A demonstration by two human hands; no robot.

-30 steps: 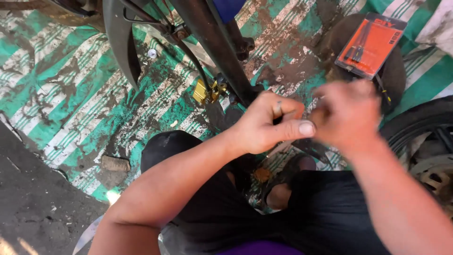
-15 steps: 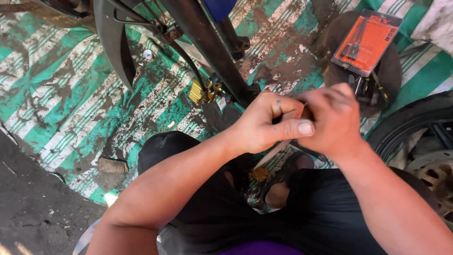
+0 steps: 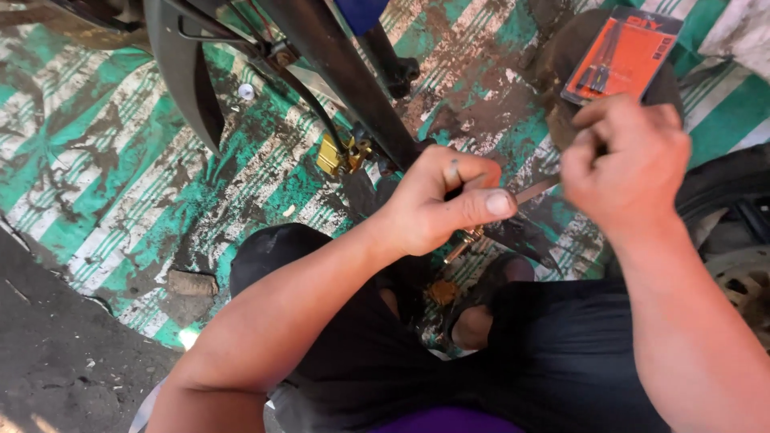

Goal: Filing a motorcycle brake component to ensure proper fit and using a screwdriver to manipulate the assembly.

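My left hand is closed around a thin tool, with a small brass-coloured part showing just below the fist. My right hand, slightly blurred, grips the other end of a slim metal rod that runs between the two hands. Both hands hover over my black-trousered knees, in front of a black motorcycle frame tube. A gold brake caliper sits on the frame just left of my left hand.
An orange blister pack of tools lies on a dark round object at top right. A tyre curves in at the right edge. A black mudguard hangs at top left over the dirty green-and-white striped mat.
My right hand has pulled away to the right and up from my left hand, uncovering the thin rod between them. The view has shifted slightly.
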